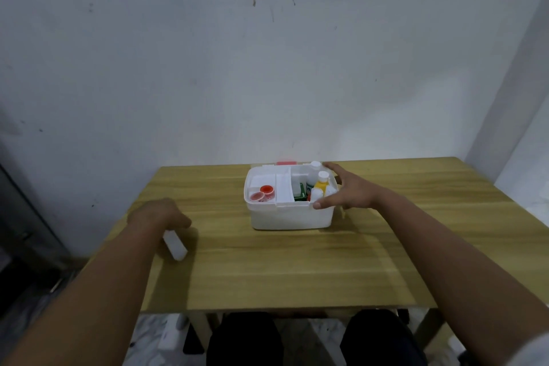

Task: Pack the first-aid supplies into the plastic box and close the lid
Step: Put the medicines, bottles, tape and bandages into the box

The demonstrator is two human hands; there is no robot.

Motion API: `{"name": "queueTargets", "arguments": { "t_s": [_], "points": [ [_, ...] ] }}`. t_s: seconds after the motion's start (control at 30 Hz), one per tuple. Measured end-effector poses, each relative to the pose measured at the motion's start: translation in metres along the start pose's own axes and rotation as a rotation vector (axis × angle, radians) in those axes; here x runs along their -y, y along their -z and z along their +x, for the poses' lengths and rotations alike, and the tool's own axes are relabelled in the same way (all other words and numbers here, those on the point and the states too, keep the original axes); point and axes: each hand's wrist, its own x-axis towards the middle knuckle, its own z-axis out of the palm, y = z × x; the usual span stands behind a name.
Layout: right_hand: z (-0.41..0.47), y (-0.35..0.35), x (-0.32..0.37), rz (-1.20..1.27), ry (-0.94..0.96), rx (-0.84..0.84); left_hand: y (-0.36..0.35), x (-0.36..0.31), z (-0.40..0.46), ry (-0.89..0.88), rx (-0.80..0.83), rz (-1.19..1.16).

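A white plastic box (289,217) stands open at the far middle of the wooden table (297,270). Its left tray holds red-capped rolls (263,193). Its right side holds a yellow bottle (321,183), a white bottle (315,171) and a green packet (299,190). The lid lies behind the box, with only a pink latch (286,162) showing. My right hand (346,192) spreads over the box's right end, thumb on the front rim, fingers at the back rim. My left hand (157,218) closes on a small white box (175,245) lying on the table at the left.
A bare white wall stands right behind the table. The table's left edge runs close to my left hand, with a dark cabinet (26,217) beyond it. My knees (243,339) are under the near edge.
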Motion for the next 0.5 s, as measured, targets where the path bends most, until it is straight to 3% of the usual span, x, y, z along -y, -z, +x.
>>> {"name": "queueTargets", "arguments": {
  "t_s": [0.1, 0.2, 0.4, 0.5],
  "points": [
    [-0.001, 0.0, 0.002, 0.002, -0.007, -0.005, -0.007, 0.014, 0.005, 0.012, 0.13, 0.04],
    [0.0, 0.0, 0.003, 0.002, -0.009, -0.009, -0.006, 0.01, 0.001, -0.011, 0.031, -0.017],
    [-0.001, 0.001, 0.003, 0.011, -0.013, -0.004, 0.02, -0.034, -0.001, -0.196, -0.165, -0.559],
    [0.0, 0.001, 0.003, 0.002, -0.009, 0.0, 0.052, -0.08, -0.027, -0.315, -0.204, -0.712]
  ]
}}
